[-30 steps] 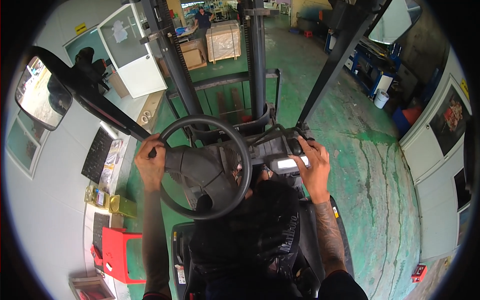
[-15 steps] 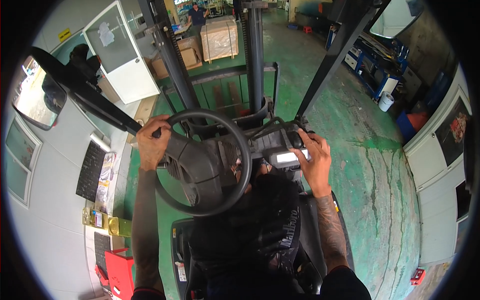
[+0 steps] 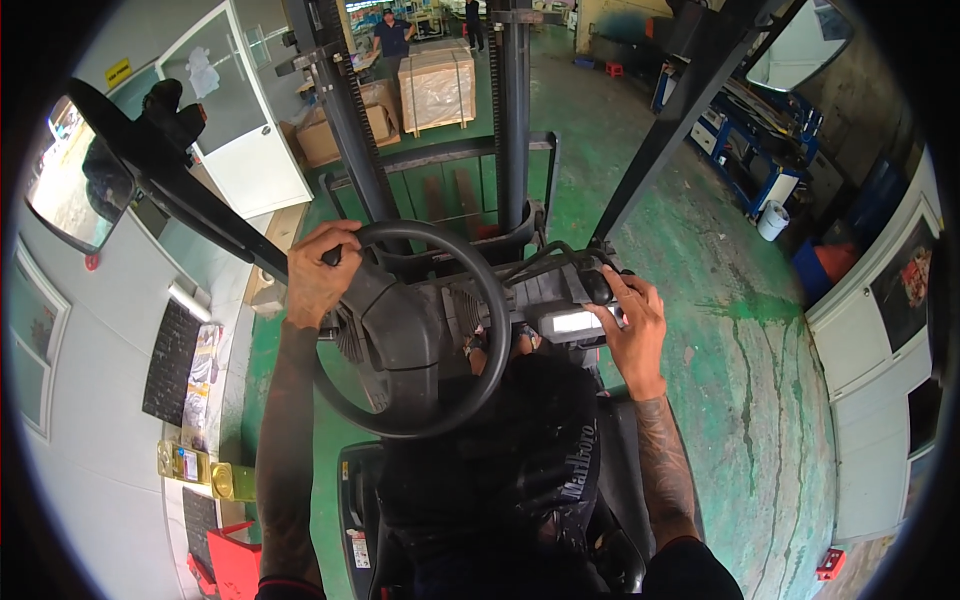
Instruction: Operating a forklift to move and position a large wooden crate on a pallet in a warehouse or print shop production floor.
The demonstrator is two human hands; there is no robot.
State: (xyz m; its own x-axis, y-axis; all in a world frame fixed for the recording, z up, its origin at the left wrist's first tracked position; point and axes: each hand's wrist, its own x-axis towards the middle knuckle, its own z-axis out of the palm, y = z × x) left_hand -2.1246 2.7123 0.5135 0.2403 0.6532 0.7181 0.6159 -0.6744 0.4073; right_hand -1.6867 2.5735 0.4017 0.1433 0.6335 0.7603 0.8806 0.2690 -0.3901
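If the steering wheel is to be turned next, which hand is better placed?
Probably the left hand: it is closed around a black steering knob at the upper left of the steering wheel, while the right hand is off the wheel, at a black control knob.

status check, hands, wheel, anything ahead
Left hand gripping knob on steering wheel. Right hand at black lever. Large box, two people ahead beyond mast.

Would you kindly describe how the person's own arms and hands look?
The left hand and right hand wear no gloves. The left sleeve is short and dark with thin red trim; the right sleeve is short and black. Tattoo-like line patterns mark the right forearm.
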